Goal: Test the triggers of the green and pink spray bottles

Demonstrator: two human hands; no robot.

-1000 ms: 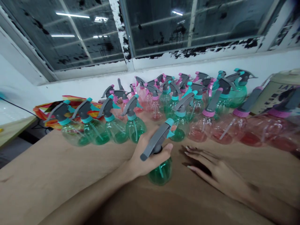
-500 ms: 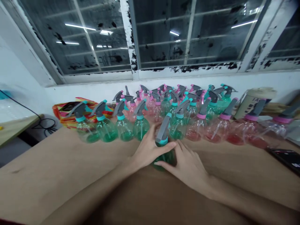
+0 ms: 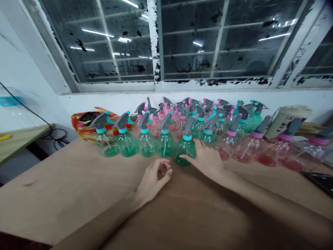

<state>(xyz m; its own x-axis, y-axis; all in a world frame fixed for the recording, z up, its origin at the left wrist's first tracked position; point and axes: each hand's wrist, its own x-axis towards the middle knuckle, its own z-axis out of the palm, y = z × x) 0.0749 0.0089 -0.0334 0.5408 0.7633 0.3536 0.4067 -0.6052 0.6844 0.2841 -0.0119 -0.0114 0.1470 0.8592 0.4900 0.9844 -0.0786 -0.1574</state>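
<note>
My right hand (image 3: 209,159) grips a green spray bottle (image 3: 184,152) by its round body, thumb across the front and fingers at its right side. The bottle stands upright in the front row, with a teal collar and a grey trigger head. My left hand (image 3: 154,178) is apart from it, lower left over the table, fingers curved and spread with nothing between them. Left of the held bottle stands another green spray bottle (image 3: 165,144), with more green ones beside it. Pink spray bottles (image 3: 246,149) continue the row to the right.
Behind the front row, several more spray bottles (image 3: 182,125) crowd against the white wall. A bright patterned bag (image 3: 80,128) lies at the left, and a beige canister (image 3: 288,119) stands at the right. A dark phone (image 3: 321,182) rests on the brown table (image 3: 78,187) at its right side.
The green spray bottle has moved away from me into the front row and turned somewhat. My left hand has let go and drawn back toward the lower left; my right hand stays on the bottle.
</note>
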